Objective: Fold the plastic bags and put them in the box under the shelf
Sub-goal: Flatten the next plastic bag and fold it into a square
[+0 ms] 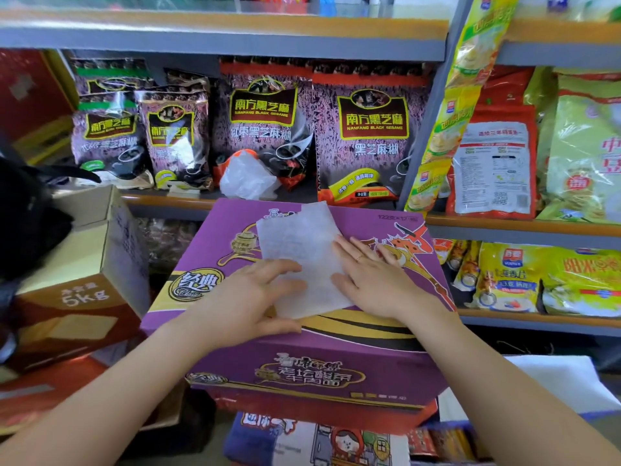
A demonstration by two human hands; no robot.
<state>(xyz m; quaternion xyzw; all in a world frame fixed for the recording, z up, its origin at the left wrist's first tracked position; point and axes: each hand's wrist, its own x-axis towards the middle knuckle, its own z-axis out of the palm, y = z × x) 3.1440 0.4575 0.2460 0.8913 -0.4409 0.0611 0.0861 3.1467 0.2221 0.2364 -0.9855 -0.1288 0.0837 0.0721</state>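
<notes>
The left hand (248, 297) lies flat with fingers spread, pressing the near left part of a translucent white plastic bag (299, 243) onto the top of a purple carton (336, 344). The bag lies flattened between both hands. The right hand (369, 280) rests open on its right edge, fingers straight. Another crumpled bag (245, 178) sits on the shelf (168, 200) behind
</notes>
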